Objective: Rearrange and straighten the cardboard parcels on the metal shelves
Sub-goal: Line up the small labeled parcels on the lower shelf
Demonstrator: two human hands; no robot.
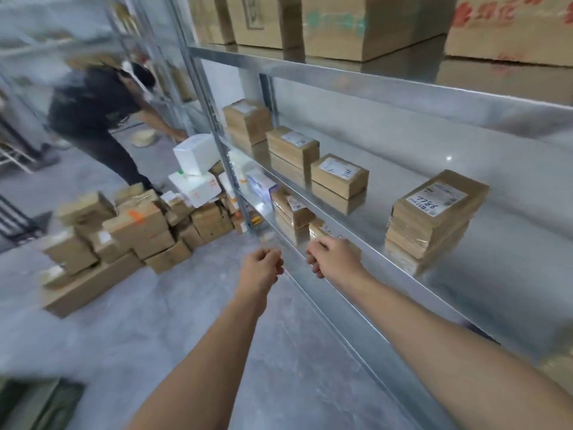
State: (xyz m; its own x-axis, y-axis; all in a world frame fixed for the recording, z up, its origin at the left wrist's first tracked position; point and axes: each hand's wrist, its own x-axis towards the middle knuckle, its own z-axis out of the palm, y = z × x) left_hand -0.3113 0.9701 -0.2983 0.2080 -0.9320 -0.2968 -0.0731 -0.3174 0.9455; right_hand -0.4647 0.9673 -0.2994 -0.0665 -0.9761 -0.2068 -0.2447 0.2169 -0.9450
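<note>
Grey concrete and galvanised racking fill the view, all of it a little blurred. At the front of the lower shelf (356,339) the right hand (333,259) lies knuckles-up over the near end of a small cardboard parcel (321,230). Its fingers curl down at the shelf's edge, but I cannot tell whether they grasp the parcel or only rest on it. The left hand (262,268) hangs just beside it, outside the shelf lip over the floor, loosely curled and holding nothing.

The parcel's labelled end pokes out beyond the right knuckles, so its long axis seems to run away from the person, roughly along the shelf front. That leaves the right hand as the nearer one for any nudge, and the left would have to cross the lip to help. Just beyond sits a second taped stack (291,212) on the same shelf.

On the middle shelf (387,193) above, four more stacks stand apart, the nearest (434,218) tallest. Farther left a heap of boxes (136,225) covers the floor, where another person (99,103) bends.
</note>
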